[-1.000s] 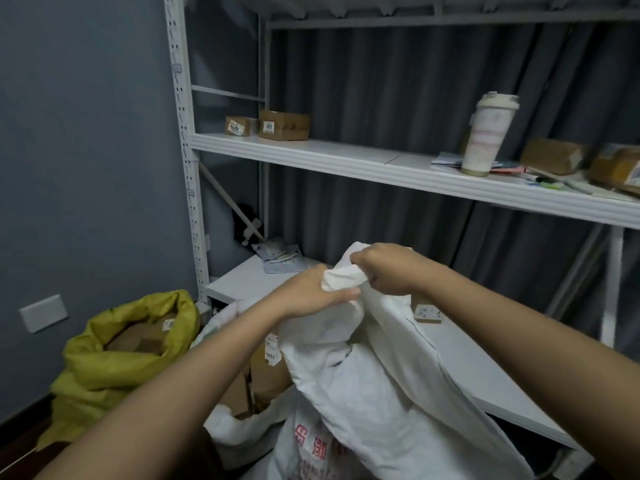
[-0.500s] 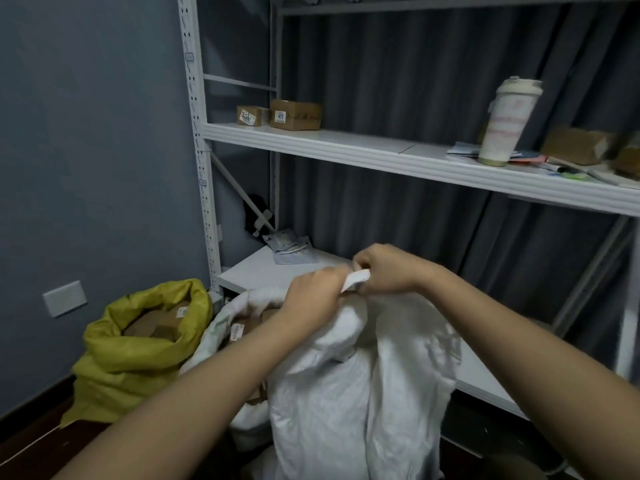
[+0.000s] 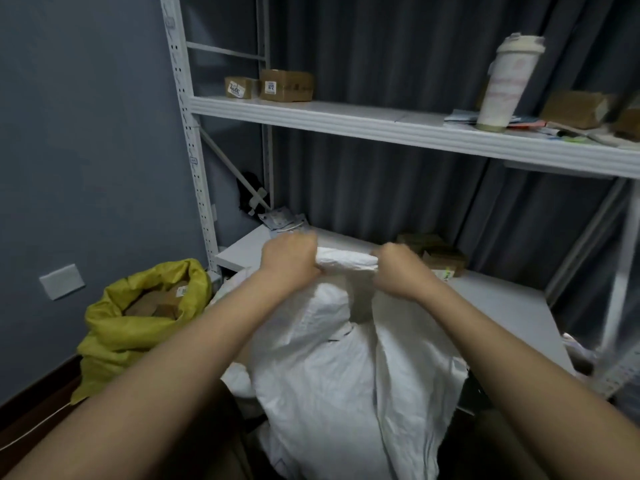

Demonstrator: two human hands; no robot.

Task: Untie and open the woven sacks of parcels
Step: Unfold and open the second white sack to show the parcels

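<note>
**Both hands grip the gathered top of the white sack**

Head view: the left hand [image 3: 290, 263] and the right hand [image 3: 398, 271] are each curled tightly round the bunched neck of the white woven sack [image 3: 343, 368], a short stretch of twisted fabric taut between the two fists. The sack hangs below them, in front of the lower shelf [image 3: 502, 306] of a white metal rack. Whether a tie is on the neck cannot be told. To the left, on the floor by the grey wall, stands a yellow sack [image 3: 138, 323], its mouth open and brown cardboard parcels showing inside. On the upper shelf [image 3: 346, 121] sit two small cardboard boxes [image 3: 272, 86] at the left and a tall white tumbler [image 3: 505, 83] at the right, beside papers and further boxes, blurred. More small boxes [image 3: 440, 256] lie on the lower shelf behind the right hand.
</note>
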